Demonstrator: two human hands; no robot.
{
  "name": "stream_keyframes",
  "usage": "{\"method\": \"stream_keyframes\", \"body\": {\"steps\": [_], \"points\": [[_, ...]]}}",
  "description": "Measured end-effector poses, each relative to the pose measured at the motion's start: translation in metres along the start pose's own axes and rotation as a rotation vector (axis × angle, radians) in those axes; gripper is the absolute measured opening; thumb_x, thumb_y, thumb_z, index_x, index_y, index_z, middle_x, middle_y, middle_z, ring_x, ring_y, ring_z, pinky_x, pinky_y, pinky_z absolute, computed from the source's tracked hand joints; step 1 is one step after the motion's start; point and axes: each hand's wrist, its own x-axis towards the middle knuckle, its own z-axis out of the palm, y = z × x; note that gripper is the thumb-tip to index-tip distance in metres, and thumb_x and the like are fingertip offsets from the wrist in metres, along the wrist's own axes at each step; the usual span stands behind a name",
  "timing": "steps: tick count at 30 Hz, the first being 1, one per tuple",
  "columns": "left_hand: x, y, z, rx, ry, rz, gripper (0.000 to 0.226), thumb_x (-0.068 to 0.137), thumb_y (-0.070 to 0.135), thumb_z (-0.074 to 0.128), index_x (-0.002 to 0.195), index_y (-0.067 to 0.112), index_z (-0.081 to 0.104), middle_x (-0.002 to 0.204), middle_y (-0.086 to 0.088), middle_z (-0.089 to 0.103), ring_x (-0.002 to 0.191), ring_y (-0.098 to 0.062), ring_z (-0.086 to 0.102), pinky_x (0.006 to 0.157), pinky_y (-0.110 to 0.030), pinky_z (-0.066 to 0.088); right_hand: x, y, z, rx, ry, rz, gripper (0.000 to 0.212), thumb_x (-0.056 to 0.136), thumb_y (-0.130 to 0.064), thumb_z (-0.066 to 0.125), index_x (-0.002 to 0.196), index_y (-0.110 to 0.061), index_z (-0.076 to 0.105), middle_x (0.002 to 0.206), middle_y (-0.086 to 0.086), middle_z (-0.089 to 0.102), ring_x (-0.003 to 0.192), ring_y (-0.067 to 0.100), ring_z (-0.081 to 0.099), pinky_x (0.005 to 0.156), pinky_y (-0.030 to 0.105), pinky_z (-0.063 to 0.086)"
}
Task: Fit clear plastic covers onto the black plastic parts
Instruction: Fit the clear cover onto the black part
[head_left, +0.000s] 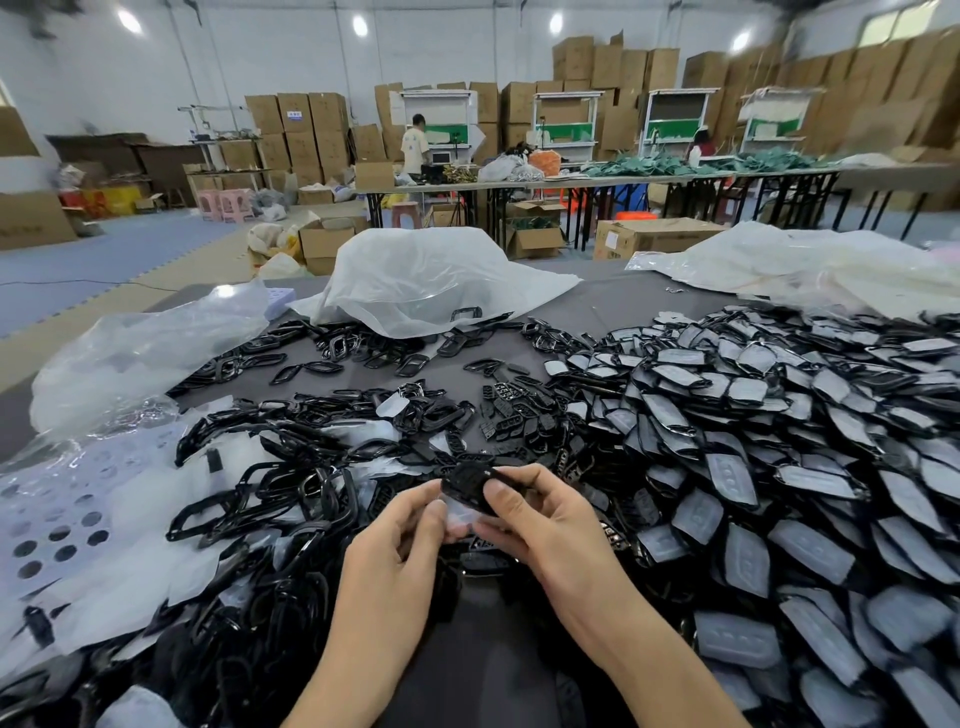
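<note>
Both hands meet above the table's near middle. My right hand (540, 519) grips a black plastic part (467, 486), thumb on its top face. My left hand (400, 535) pinches a clear plastic cover (460, 514) that lies against the underside of the black part. How far the cover sits on the part is hidden by the fingers. A heap of black frames (291, 499) lies to the left. A large heap of black parts with clear covers on them (779, 441) fills the right side.
Loose small black button pieces (514, 410) lie behind the hands. White perforated plastic sheets (67, 519) cover the left. Plastic bags (431, 280) stand at the back of the grey table (597, 296). Beyond are cardboard boxes, long tables and two people.
</note>
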Motion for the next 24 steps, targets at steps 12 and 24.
{"method": "stream_keyframes", "body": {"steps": [12, 24], "points": [[-0.004, -0.009, 0.002, 0.148, -0.221, 0.091, 0.029, 0.093, 0.021, 0.06, 0.114, 0.039, 0.052, 0.082, 0.008, 0.067, 0.065, -0.007, 0.06, 0.062, -0.016, 0.046, 0.0, -0.001, 0.001, 0.184, -0.081, 0.086, 0.027, 0.079, -0.015, 0.072, 0.103, -0.004, 0.066, 0.106, 0.017, 0.074, 0.09, 0.023, 0.074, 0.072, 0.027, 0.06], [-0.002, -0.006, 0.003, 0.268, -0.039, 0.279, 0.015, 0.093, 0.033, 0.057, 0.098, 0.04, 0.069, 0.098, 0.02, 0.066, 0.093, 0.002, 0.064, 0.075, -0.006, 0.044, -0.001, -0.002, 0.002, 0.135, -0.045, 0.089, 0.034, 0.078, -0.02, 0.073, 0.108, -0.006, 0.063, 0.107, 0.021, 0.074, 0.091, 0.025, 0.074, 0.077, 0.03, 0.06]]}}
